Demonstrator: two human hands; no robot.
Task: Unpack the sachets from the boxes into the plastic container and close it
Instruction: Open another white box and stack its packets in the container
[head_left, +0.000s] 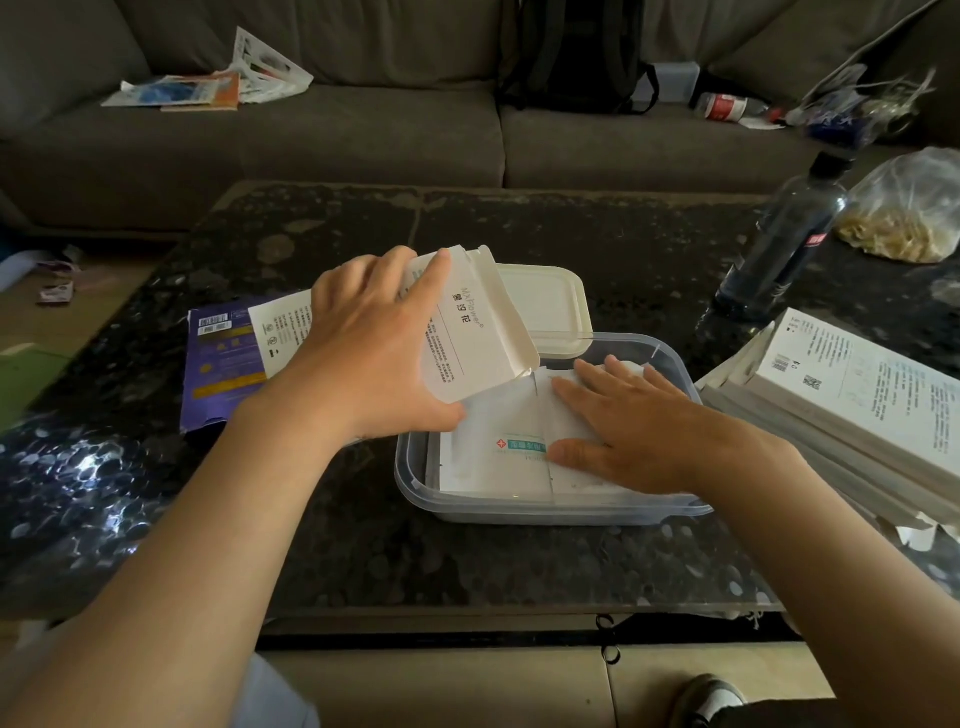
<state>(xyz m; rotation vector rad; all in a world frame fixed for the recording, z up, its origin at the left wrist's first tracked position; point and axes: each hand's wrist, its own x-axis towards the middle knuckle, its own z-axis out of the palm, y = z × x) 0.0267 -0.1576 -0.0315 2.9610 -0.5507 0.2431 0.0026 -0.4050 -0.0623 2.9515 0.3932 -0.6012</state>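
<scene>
Centre frame: left hand (363, 343) grips the box (478, 332) tilted over the container (519, 512) (likely to empty it); right hand (634, 426), flat, steadies sachets (493, 441).

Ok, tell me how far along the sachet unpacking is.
Done: sachets lie in the container, and a purple box lies beside it. In hand: the left hand grips a white box tilted over the container while the right hand presses on the sachets. Left, apparently: the stack of boxes on the right, and the lid still off.

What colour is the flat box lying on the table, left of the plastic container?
The flat box is purple with a white panel; head view.
</scene>
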